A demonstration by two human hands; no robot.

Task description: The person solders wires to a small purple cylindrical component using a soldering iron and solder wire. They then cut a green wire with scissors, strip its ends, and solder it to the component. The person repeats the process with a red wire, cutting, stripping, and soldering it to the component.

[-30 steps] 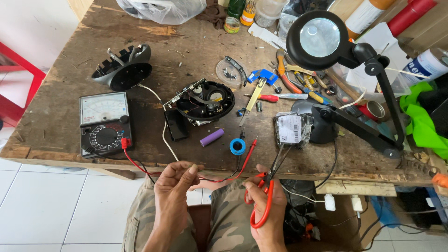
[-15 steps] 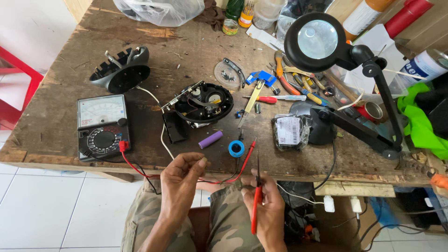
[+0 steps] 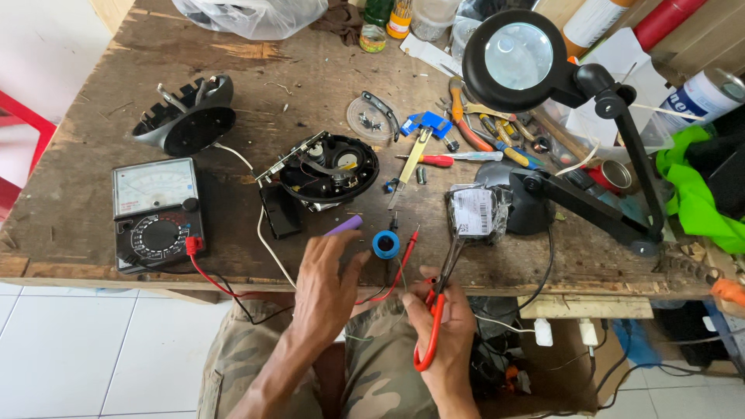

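My left hand (image 3: 326,287) reaches over the front edge of the wooden workbench (image 3: 93,233), fingers apart and holding nothing. Its fingertips are just below a small purple cylinder (image 3: 343,226), and its thumb is near a blue tape roll (image 3: 386,244). My right hand (image 3: 446,334) is over my lap, gripping red-handled pliers (image 3: 431,330) whose jaws point up toward a wrapped black part (image 3: 473,211). A red test probe (image 3: 405,252) lies between the hands, its lead running to an analog multimeter (image 3: 157,213) on the left.
An opened round black housing (image 3: 330,171) with circuit parts sits mid-bench, with a black ribbed cover (image 3: 186,120) behind it on the left. A magnifier lamp (image 3: 516,58) on a black arm stands at right, above loose screwdrivers and pliers (image 3: 466,132). Bottles and a plastic bag line the back.
My left hand rose from my lap onto the bench edge toward the purple cylinder. My right hand moved the pliers up so the jaws point at the bench.
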